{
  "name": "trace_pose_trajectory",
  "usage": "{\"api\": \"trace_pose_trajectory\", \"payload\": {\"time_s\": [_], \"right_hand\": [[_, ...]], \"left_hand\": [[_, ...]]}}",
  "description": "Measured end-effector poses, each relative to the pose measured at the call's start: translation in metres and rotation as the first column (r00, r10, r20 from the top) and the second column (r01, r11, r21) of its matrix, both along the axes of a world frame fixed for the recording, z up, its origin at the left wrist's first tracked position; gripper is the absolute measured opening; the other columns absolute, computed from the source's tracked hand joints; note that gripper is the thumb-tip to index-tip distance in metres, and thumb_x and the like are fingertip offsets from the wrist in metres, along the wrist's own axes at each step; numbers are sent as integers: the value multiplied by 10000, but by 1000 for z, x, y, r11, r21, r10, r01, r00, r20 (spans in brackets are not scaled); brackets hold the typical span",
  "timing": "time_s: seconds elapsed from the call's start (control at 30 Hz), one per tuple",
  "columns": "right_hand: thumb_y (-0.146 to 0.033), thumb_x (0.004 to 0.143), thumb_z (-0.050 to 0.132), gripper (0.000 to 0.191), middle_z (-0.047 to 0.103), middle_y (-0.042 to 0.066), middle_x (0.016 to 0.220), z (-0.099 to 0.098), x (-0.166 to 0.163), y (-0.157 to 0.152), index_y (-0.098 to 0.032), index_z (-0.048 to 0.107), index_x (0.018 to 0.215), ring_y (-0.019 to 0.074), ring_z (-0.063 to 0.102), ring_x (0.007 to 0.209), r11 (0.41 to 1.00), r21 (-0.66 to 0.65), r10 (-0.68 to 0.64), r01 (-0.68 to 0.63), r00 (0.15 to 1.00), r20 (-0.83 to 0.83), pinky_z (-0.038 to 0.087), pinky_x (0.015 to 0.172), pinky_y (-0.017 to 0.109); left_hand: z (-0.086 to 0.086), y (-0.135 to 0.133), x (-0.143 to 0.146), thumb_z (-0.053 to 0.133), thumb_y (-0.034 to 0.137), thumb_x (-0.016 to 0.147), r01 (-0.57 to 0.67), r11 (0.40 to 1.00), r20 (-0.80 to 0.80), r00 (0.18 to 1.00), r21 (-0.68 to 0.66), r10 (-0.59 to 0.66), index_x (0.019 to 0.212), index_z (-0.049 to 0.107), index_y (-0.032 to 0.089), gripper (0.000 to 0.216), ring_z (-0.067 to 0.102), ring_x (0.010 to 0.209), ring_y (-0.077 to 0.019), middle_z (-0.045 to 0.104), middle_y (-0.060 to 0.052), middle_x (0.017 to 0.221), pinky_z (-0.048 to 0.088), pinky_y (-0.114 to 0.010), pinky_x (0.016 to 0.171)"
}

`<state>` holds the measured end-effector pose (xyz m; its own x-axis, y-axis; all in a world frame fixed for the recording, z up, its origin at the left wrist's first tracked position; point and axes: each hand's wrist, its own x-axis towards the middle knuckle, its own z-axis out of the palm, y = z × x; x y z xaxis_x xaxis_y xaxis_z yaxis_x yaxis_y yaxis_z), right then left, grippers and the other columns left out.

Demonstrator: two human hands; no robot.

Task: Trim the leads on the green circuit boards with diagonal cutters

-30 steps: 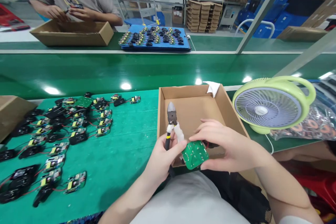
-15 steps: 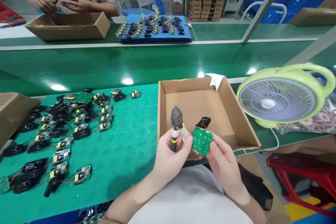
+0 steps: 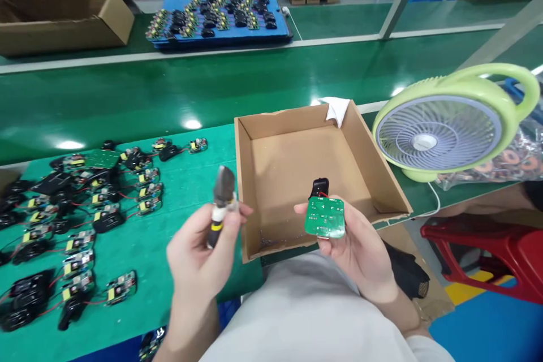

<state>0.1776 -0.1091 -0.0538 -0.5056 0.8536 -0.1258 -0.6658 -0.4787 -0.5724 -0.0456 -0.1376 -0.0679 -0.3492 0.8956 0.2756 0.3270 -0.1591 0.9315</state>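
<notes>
My right hand (image 3: 360, 246) grips the flat green circuit board (image 3: 324, 217) by the near edge of the open brown cardboard box (image 3: 297, 153), left hand (image 3: 197, 263) clamped on grey-headed metal pliers (image 3: 224, 185); likely light, stiff, fragile, so I'd hold edges, sparing red wires (image 3: 323, 194).

Green workbench (image 3: 190, 181): circuit boards (image 3: 121, 288), frame left; cardboard box (image 3: 297, 158), centre; fan (image 3: 441, 130), right; bag (image 3: 532, 147), apparently of rings (image 3: 511, 156), far right.

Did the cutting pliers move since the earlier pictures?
Yes, leftward: the cutting pliers, in the left hand, showed against the cardboard box's inside; now they appear past its left wall, against the green mat.
</notes>
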Motion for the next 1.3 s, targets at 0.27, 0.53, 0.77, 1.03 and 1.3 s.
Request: {"api": "trace_pose_trajectory", "payload": {"time_s": [0.27, 0.53, 0.77, 1.03, 1.3], "right_hand": [[-349, 1061, 585, 240, 759, 79, 1302, -1, 2, 1, -212, 739, 1183, 60, 791, 805, 997, -24, 67, -69, 995, -73, 617, 752, 103], [-341, 978, 723, 126, 799, 31, 1177, -1, 0, 0, -262, 691, 1072, 94, 797, 774, 998, 30, -64, 63, 997, 33, 628, 686, 152], [-314, 935, 782, 180, 787, 7, 1207, -6, 0, -3, -264, 637, 1028, 118, 805, 785, 970, 118, -226, 213, 968, 109, 644, 669, 182], [-379, 900, 811, 282, 760, 20, 1233, -9, 1, -8, -302, 573, 1030, 158, 793, 776, 920, 262, -358, 291, 897, 260, 666, 634, 277], [-416, 900, 800, 341, 723, 56, 1282, -16, 1, -12, -315, 506, 1041, 194, 775, 827, 870, 384, -449, 310, 821, 353, 679, 665, 348]], "left_hand": [[4, -1, -7, 648, 255, 970, -47, 996, -67, 996, 79, 53, 855, 707, 248, 129, 679, 721, -166, 706, 17, 776, 542, -311, 634], [5, 11, -5, 638, 125, 889, 178, 981, -499, 859, 82, -114, 714, 598, 210, 198, 679, 715, -135, 706, 2, 792, 535, -235, 649], [15, 14, 2, 516, 145, 948, 280, 960, -558, 800, 19, -222, 819, 560, 228, 160, 663, 783, -151, 676, -16, 849, 538, -247, 679], [16, 22, 2, 480, 136, 951, 386, 923, -584, 748, -3, -314, 803, 554, 214, 183, 680, 776, -173, 687, -35, 815, 547, -262, 666], [11, 25, -1, 485, 110, 933, 382, 923, -728, 649, 59, -222, 792, 575, 213, 196, 664, 754, -174, 694, -39, 825, 556, -285, 702]]}}
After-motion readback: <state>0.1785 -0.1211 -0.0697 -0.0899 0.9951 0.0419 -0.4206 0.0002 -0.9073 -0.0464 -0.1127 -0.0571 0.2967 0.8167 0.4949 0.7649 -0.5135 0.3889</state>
